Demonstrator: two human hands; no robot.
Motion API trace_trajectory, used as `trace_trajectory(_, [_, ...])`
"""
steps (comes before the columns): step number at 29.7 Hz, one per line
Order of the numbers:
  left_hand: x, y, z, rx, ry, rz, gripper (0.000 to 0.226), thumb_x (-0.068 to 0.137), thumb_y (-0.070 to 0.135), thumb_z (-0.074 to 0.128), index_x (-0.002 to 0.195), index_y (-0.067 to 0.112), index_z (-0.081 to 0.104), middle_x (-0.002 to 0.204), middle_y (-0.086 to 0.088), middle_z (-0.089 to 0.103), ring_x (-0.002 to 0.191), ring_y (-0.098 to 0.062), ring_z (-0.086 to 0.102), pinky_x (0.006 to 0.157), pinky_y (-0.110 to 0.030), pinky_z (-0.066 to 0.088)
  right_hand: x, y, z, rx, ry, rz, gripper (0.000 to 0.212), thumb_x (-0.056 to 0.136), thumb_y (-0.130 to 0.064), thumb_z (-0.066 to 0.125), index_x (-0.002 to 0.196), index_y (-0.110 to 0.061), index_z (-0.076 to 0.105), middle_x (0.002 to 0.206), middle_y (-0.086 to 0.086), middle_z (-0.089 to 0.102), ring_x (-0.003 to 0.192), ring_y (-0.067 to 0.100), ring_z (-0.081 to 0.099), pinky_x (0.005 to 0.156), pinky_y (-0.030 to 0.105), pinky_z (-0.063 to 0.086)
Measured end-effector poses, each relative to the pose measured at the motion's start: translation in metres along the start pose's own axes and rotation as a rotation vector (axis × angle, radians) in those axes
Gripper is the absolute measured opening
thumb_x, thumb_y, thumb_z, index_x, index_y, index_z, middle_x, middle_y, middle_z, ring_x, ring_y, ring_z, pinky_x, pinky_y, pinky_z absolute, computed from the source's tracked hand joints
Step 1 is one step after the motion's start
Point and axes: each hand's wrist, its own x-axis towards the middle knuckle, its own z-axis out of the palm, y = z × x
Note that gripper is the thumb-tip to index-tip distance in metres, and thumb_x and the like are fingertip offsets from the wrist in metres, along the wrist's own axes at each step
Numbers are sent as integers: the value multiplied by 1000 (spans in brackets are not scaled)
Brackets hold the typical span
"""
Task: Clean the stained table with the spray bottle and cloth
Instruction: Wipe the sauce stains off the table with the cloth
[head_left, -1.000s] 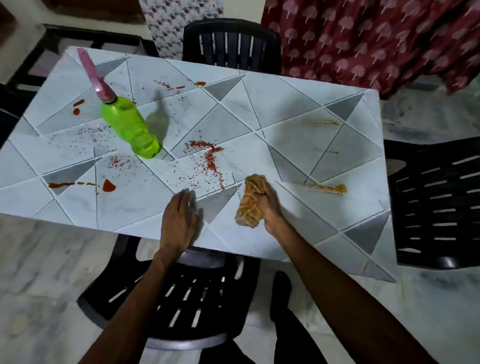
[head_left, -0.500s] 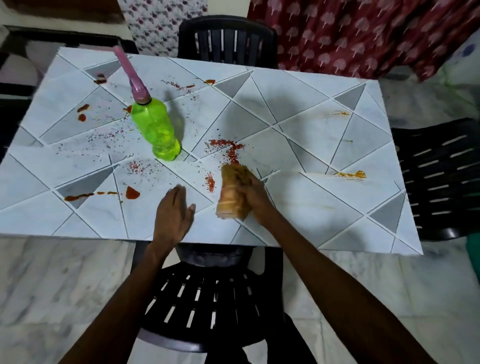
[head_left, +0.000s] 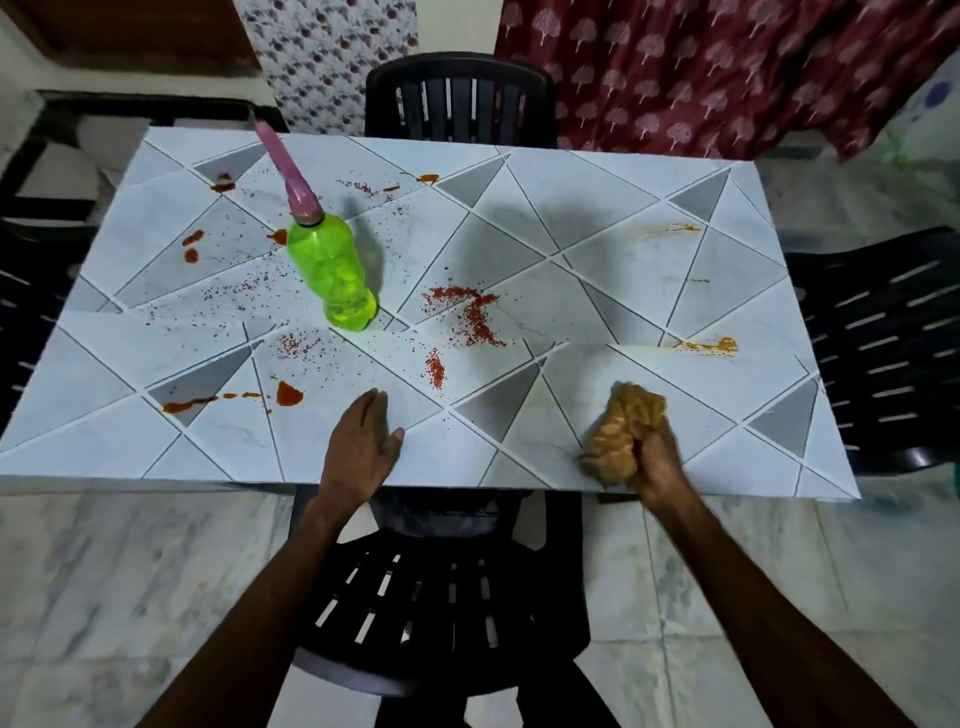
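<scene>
A white and grey triangle-patterned table (head_left: 597, 249) carries red powder (head_left: 470, 312), red sauce spots (head_left: 288, 394) and orange smears (head_left: 711, 344). A green spray bottle (head_left: 332, 275) with a pink nozzle stands left of centre. My right hand (head_left: 655, 457) grips a crumpled orange-tan cloth (head_left: 621, 431) pressed on the table near the front edge, right of centre. My left hand (head_left: 363, 441) rests flat on the table near the front edge, fingers straight.
Black plastic chairs surround the table: one at the far side (head_left: 460, 98), one at the right (head_left: 893, 343), one below me (head_left: 436, 613), another at the left edge (head_left: 21, 312). A red patterned curtain (head_left: 701, 67) hangs behind. The floor is marble tile.
My right hand has swept the cloth from the red powder at the middle rightward along the front edge. The left hand stayed flat on the table.
</scene>
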Motion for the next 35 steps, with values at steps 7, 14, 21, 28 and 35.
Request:
trace_trajectory(7, [20,-47,-30,-79,72,66,51,96,35,51,137,5,52,137,-17,53,125,-33,50,106,-38,39,-19,51,176,-134,-50,-84,45,98,-2,51,132,-32,51,99,-10,66,82,8,64,70,21,54])
trace_trajectory(14, [60,-120,-64,-77,15,48,61,85,37,55,132,-1,54,133,-23,56,122,-41,53,104,-44,43,2,87,328,-111,-39,-143,59,80,-11,61,136,-26,58,124,3,69,109,25,66,103,46,52])
trace_trajectory(21, [100,-137,-109,-370,-44,62,86,80,54,61,146,5,39,146,-17,44,135,-31,42,111,-42,37,-34,69,335,136,-67,-108,36,92,9,46,111,-13,68,99,14,68,88,32,65,84,47,55])
trace_trajectory(28, [147,-73,-145,-668,70,59,106,65,39,90,150,18,29,150,-5,40,136,-15,41,108,-28,35,-70,43,264,230,17,-148,36,98,2,47,130,-10,59,101,5,76,87,23,74,68,34,61])
trace_trajectory(35, [172,-17,-144,-558,101,156,73,65,33,90,126,21,52,117,0,64,106,-23,61,87,-29,48,-78,39,205,464,134,-108,30,99,0,46,123,-9,61,95,8,78,82,25,76,63,38,62])
